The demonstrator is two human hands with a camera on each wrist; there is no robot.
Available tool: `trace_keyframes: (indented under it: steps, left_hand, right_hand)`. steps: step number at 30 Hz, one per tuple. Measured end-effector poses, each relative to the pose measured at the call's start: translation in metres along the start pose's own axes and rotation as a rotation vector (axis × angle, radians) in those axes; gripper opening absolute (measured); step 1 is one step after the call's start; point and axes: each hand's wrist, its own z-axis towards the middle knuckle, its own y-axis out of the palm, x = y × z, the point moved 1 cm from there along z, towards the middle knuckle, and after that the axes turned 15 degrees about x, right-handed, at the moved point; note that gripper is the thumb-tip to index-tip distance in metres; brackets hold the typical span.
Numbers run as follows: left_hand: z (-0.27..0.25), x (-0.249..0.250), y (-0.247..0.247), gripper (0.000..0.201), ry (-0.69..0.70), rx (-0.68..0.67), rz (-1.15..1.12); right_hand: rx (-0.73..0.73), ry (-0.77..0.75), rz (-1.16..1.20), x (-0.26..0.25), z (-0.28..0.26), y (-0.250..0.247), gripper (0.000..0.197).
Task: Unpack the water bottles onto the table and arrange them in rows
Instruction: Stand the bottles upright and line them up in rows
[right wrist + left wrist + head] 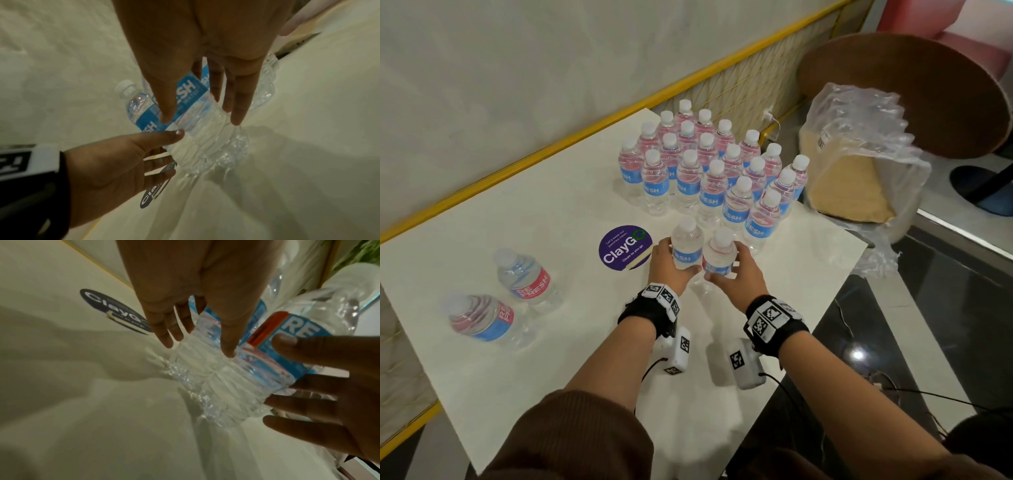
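At far left of the white table [571, 212], two bottles [482, 320] lie on their sides, near each other. Next, a round purple sticker [625, 247] sits flat on the surface. Just right of it, the left hand [666, 265] grips an upright bottle [687, 244], fingers [162, 331] and thumb curled round its lower body. Touching that one, a second upright bottle [719, 251] is gripped by the right hand [739, 274], fingers [238, 104] wrapped round its far side and thumb on the near side. Both bottles stand on the table, side by side. Behind them, rows of upright bottles [709, 164] fill the far right corner. Beyond the table edge at far right lies crumpled clear plastic wrap [866, 137].
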Motion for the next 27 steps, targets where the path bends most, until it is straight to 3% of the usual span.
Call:
trace_keyframes:
  steps: [3, 6, 12, 23, 27]
  left_hand:
    - [-0.003, -0.016, 0.007, 0.070, -0.009, -0.048, 0.021]
    - [0.000, -0.028, 0.009, 0.067, -0.069, -0.031, -0.004]
    - [0.022, -0.029, 0.009, 0.065, -0.136, 0.012, -0.079]
    - [0.073, -0.032, 0.011, 0.066, -0.092, 0.061, -0.024]
    - [0.088, -0.030, 0.016, 0.065, -0.148, 0.093, -0.041]
  right_hand:
    - [-0.048, 0.060, -0.096, 0.016, 0.002, 0.005, 0.070]
    - [-0.045, 0.093, -0.149, 0.026, 0.007, 0.009, 0.058]
    - [-0.059, 0.088, -0.153, 0.020, 0.026, 0.026, 0.055]
    - [-0.032, 0.070, -0.253, 0.016, 0.075, 0.067, 0.068]
    - [-0.044, 0.097, -0.218, 0.023, 0.088, 0.077, 0.069]
